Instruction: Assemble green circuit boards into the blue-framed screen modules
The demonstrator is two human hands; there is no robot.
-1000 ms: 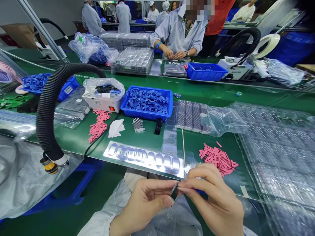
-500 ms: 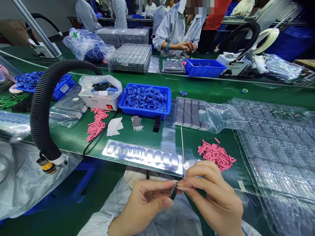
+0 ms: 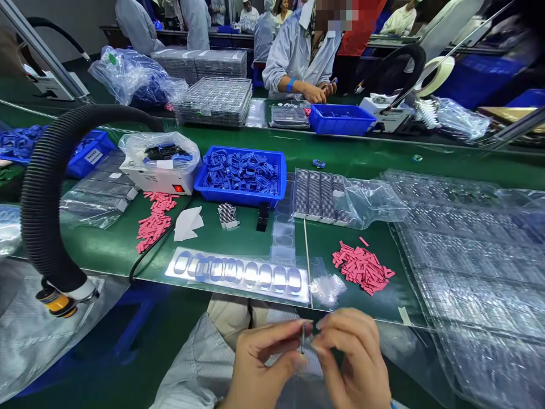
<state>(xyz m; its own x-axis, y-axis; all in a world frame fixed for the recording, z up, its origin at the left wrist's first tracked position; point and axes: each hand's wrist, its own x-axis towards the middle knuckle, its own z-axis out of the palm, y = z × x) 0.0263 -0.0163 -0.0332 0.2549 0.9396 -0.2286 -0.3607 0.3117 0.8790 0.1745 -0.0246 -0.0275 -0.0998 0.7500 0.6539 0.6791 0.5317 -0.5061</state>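
Observation:
Low in front of the table edge, my left hand pinches a small, thin, dark flat piece between thumb and fingers. The piece stands almost edge-on to me, so its faces are hidden. Just right of it is my right hand, its fingers curled and the tips close together, a small gap from the piece. Whether something small sits in those fingertips I cannot make out. Beyond the hands lie a silvery sheet of oval stickers, a crumpled heap of clear film and a pile of pink strips.
A blue bin of blue plastic frames stands mid-table, beside a bagged stack of dark strips. Clear trays cover the right side. A black hose arches at left. Across the table sits a co-worker.
My right fingertips have come off the dark piece and sit slightly to its right. The piece has turned more upright and edge-on. The view has shifted a little to the right.

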